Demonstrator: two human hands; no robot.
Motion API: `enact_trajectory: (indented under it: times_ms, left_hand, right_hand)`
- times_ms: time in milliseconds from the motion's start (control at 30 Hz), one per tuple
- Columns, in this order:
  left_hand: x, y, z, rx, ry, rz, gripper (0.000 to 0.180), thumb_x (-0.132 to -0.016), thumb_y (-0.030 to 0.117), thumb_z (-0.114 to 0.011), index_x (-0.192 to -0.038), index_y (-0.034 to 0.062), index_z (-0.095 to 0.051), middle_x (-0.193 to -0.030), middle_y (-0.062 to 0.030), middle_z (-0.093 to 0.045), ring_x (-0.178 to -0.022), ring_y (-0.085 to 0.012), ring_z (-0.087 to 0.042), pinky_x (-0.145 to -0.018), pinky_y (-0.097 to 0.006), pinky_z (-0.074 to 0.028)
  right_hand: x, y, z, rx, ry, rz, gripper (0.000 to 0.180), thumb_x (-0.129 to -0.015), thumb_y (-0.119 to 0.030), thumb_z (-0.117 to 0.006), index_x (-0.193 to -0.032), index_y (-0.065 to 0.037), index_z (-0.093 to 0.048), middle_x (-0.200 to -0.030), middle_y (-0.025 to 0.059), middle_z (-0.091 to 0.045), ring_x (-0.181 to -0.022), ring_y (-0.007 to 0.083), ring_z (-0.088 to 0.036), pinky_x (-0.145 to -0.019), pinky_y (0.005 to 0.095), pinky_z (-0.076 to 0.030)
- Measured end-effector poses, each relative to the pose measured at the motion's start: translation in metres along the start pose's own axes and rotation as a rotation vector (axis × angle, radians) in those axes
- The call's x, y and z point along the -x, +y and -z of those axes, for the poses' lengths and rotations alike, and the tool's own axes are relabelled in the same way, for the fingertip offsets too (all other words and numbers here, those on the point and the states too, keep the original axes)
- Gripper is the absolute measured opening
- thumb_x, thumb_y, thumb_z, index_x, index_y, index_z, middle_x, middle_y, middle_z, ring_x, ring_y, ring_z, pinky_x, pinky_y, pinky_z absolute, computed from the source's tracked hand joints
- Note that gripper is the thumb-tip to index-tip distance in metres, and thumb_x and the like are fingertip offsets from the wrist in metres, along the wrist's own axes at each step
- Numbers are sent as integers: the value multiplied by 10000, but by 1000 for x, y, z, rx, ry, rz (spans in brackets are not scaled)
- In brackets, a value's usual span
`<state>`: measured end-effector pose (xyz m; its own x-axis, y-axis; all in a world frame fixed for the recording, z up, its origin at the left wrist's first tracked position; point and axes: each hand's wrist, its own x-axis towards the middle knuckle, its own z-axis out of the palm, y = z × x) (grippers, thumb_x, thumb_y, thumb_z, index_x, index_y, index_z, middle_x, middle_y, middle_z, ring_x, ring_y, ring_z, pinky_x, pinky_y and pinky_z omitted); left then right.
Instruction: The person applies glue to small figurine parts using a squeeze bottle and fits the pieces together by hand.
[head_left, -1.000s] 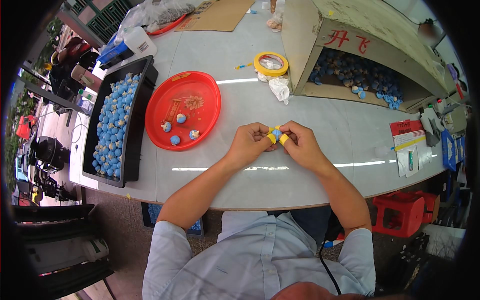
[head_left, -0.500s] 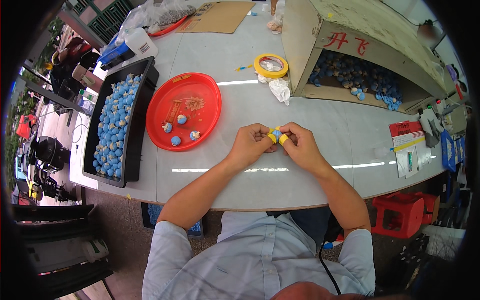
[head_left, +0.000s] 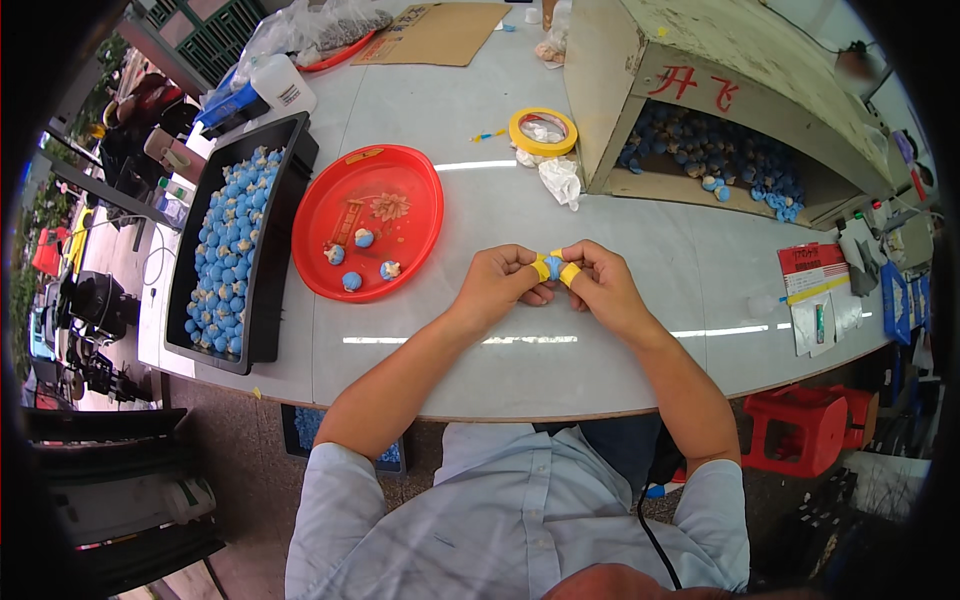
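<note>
- While held over bare grey table (head_left: 600, 350) near its front edge: left hand (head_left: 497, 285), right hand (head_left: 600, 285), yellow-taped fingertips pinching small blue ball (head_left: 553, 266).
- Left: glossy red tray (head_left: 410, 190), round, well apart.

A pale blue short-sleeved shirt (head_left: 500, 510), bare forearms, and yellow tape wrapped round fingertips of the left hand (head_left: 497, 285) and right hand (head_left: 602, 288)

A red tray (head_left: 400, 190) is set near the table's (head_left: 480, 110) left edge, a black bin (head_left: 285, 200) beside it, yellow tape (head_left: 541, 131) farther back.
</note>
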<state>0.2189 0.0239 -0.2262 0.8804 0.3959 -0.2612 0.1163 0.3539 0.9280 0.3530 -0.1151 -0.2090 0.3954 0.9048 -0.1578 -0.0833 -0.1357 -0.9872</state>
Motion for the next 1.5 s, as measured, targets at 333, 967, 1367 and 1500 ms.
enact_trajectory:
  times_ms: [333, 967, 1367, 1500]
  left_hand:
    - [-1, 5, -1, -44, -20, 27, 218, -940, 118, -539, -1029, -73, -593, -907, -143, -670, -756, -181, -683, -687, -272, -570]
    - [-1, 5, 1, 47, -1, -5, 249, -947, 79, -530, -1143, -74, -514, -1045, -152, -637, -902, -204, -681, -776, -274, -570]
    - [-3, -5, 1, -24, -34, -63, 240, -936, 77, -595, -1099, -85, -523, -1008, -155, -650, -867, -179, -673, -744, -261, -576]
    - [-1, -1, 0, -59, -18, -60, 250, -933, 79, -603, -1101, -87, -523, -1008, -154, -652, -860, -174, -672, -745, -258, -575]
  right_hand:
    - [-1, 3, 2, -63, -4, -38, 133, -957, -117, -488, -1032, -40, -565, -817, 6, -601, -604, 56, -510, -528, 208, -396]
    - [-3, 17, -6, 288, 157, 372, 259, -844, 44, -616, -1102, 17, -607, -822, 49, -583, -660, 86, -539, -611, 229, -470]
    - [2, 13, -11, 681, 280, 661, 247, -714, 61, -644, -938, -41, -621, -816, 81, -585, -623, 228, -620, -555, 320, -496]
    - [0, 17, -12, 749, 278, 706, 256, -708, 60, -647, -941, -43, -614, -837, 83, -594, -630, 236, -631, -540, 340, -491]
